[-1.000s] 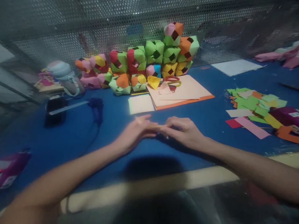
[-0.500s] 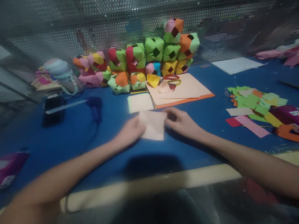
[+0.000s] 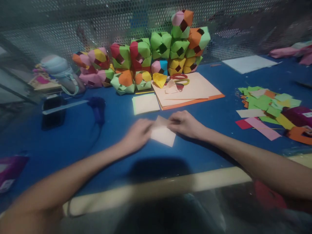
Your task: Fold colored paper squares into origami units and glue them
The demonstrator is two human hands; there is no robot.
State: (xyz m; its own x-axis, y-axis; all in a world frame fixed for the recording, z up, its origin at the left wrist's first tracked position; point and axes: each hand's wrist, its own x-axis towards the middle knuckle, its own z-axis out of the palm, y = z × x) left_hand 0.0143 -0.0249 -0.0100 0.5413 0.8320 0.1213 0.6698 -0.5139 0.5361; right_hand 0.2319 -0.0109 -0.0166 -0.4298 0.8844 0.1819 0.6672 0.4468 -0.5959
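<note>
Open bench (image 3: 114, 130) lay left of the left hand (image 3: 139, 132), its blurred fingers closed on the pale paper (image 3: 163, 135), just turned cornerwise between the hands, suggesting realignment for creasing, while the right hand's (image 3: 186, 124) fingers pinched its right edge, bare room stretching toward the paper scraps (image 3: 262, 106).

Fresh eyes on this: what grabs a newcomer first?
The multicolored stacks of folded-paper blocks at the back of the blue table. Then the left hand and right hand, near the center, with a pale piece of paper between them. Off to the right, a heap of mostly green paper scraps.
</note>
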